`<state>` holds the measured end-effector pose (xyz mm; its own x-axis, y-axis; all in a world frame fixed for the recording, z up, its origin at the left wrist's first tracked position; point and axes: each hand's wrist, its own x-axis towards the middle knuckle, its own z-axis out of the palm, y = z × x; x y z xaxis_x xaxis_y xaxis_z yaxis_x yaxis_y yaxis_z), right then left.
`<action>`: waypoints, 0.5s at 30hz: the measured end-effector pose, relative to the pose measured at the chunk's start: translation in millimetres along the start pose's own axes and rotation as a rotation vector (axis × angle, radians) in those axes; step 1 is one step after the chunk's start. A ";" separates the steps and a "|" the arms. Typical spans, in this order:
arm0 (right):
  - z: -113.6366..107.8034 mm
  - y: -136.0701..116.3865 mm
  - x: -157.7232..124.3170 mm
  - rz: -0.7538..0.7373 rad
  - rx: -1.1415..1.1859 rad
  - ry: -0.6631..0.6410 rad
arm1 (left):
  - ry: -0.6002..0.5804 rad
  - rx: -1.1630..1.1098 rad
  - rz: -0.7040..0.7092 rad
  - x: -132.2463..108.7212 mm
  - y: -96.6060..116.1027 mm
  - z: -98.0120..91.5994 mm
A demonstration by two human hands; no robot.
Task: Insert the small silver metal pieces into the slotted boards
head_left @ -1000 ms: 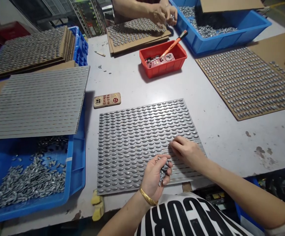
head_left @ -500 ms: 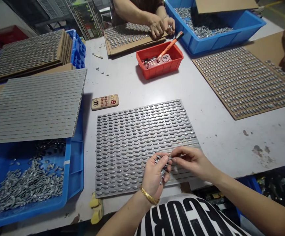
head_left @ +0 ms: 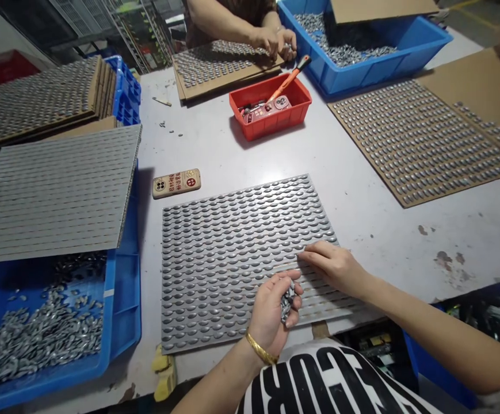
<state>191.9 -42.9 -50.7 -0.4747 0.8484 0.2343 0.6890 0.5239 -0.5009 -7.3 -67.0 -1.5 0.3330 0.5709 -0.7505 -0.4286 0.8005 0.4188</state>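
Note:
My left hand (head_left: 272, 305) is curled around a handful of small grey oval metal pieces (head_left: 287, 302), held low over a grey board (head_left: 319, 307). Rows of the same ovals (head_left: 224, 247) cover most of that board; its lower right part shows bare ridged strips. My right hand (head_left: 334, 265) rests over the board's right side, fingertips pinched together against the end of a row of ovals. A single oval piece seems to be at those fingertips, mostly hidden by them.
At left, a blue bin (head_left: 122, 299) holds loose ovals, with a ridged grey board (head_left: 55, 190) across it. A phone-shaped case (head_left: 176, 183) and a red tray (head_left: 275, 123) lie beyond my board. Co-workers' hands (head_left: 275, 43) work over brown boards (head_left: 422, 144) near another blue bin (head_left: 344, 80).
My right hand has moved away from my left hand and down onto the board at the row's end. My left hand keeps its handful. The whole view has shifted slightly.

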 end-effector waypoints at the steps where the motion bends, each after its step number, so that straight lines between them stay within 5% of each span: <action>1: 0.8 -0.2 0.2 -0.008 -0.029 -0.008 | -0.004 0.008 -0.006 0.2 -0.6 -0.2; 10: -9.2 -9.9 15.7 0.012 -0.084 -0.036 | 0.048 0.111 0.036 0.9 5.2 2.8; 15: -22.8 -28.7 19.5 0.167 0.377 0.102 | 0.088 0.162 0.059 8.5 15.9 4.6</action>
<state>175.3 -39.6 -12.8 -0.3039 0.9323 0.1961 0.4944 0.3303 -0.8040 -7.5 -48.5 1.1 0.2333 0.6049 -0.7614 -0.3018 0.7894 0.5346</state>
